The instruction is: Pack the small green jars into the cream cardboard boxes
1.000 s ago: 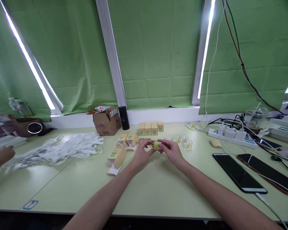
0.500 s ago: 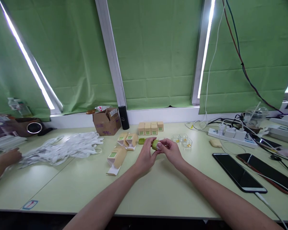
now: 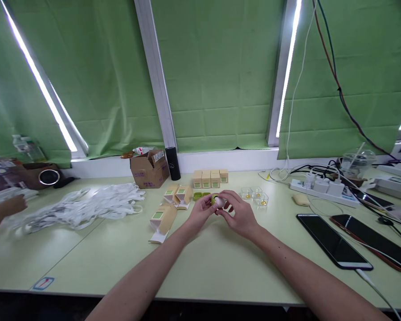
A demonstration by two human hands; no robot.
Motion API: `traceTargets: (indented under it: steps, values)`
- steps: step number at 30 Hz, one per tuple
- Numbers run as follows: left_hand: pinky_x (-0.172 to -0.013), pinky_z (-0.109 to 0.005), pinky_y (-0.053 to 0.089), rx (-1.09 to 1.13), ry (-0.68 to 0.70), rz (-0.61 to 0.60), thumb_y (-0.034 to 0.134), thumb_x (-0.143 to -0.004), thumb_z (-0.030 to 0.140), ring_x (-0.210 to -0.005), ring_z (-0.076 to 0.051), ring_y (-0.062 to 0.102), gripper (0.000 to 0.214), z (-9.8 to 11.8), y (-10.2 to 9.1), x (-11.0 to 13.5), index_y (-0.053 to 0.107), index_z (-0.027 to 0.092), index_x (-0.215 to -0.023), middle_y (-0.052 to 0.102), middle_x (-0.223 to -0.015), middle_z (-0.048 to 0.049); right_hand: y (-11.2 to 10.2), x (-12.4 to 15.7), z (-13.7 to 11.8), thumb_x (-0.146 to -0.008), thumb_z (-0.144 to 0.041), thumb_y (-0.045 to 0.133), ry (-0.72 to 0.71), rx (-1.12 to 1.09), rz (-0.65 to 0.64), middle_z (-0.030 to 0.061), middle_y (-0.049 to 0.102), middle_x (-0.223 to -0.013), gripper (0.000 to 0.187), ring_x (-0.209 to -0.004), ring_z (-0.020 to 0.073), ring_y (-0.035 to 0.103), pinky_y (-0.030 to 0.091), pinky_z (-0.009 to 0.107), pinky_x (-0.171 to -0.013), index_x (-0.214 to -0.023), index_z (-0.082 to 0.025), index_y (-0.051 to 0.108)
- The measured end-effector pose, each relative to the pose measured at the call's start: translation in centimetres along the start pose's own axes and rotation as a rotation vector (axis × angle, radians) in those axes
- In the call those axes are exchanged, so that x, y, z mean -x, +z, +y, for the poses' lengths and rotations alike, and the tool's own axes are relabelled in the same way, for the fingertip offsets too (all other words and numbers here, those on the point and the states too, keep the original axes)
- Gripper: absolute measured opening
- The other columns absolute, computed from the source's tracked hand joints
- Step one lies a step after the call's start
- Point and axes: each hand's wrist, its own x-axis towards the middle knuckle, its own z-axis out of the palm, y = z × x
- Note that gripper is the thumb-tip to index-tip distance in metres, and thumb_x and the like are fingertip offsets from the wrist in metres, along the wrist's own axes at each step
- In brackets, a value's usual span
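Holding a small green-and-white piece [image 3: 218, 202] between the fingertips of the left hand [image 3: 199, 212] and right hand [image 3: 242, 216], with both curled narrowly around it. Positioned over the tabletop [image 3: 220, 263], just nearer than the green containers [image 3: 197, 196], left of the clear containers [image 3: 262, 201].

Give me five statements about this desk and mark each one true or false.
1. The left hand holds a small green object. True.
2. The black cylinder stands left of the cardboard box. False: it stands to the right of it.
3. White straps lie heaped on the table. True.
4. The clear cups stand left of the green object. False: they stand to the right of it.
5. The leftmost phone has a white cable plugged in. True.
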Motion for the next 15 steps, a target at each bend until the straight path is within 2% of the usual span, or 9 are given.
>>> traceTargets:
  steps: [4, 10, 15]
  values:
    - [-0.076, -0.029, 0.051, 0.024, -0.016, -0.048, 0.084, -0.081, 0.048, -0.089, -0.020, 0.066, 0.047, -0.14, 0.28, 0.02, 0.074, 0.013, -0.111, 0.072, -0.103, -0.0123, 0.24, 0.04, 0.24, -0.100, -0.025, 0.060, -0.087, 0.092, 0.014, 0.0100, 0.070, -0.129, 0.027, -0.104, 0.0227, 0.075, 0.065, 0.030, -0.068, -0.127, -0.025, 0.062]
    - [-0.088, -0.034, 0.054, 0.111, -0.052, -0.049, 0.081, -0.085, 0.046, -0.095, -0.022, 0.069, 0.045, 0.12, 0.71, 0.20, 0.075, 0.013, -0.115, 0.074, -0.108, -0.0134, 0.52, 0.24, 0.89, -0.102, -0.023, 0.057, -0.165, 0.166, 0.023, 0.0117, 0.074, -0.127, 0.028, -0.104, 0.0233, 0.076, 0.067, 0.033, -0.070, -0.130, -0.023, 0.061]
    - [-0.087, -0.034, 0.056, 0.050, -0.047, 0.002, 0.079, -0.086, 0.050, -0.088, -0.020, 0.070, 0.047, 0.09, 1.03, 0.13, 0.075, 0.013, -0.115, 0.075, -0.104, -0.0124, 0.55, 0.24, 0.92, -0.103, -0.020, 0.054, -0.238, 0.261, 0.052, 0.0132, 0.075, -0.127, 0.032, -0.108, 0.0245, 0.076, 0.067, 0.034, -0.075, -0.134, -0.020, 0.060]
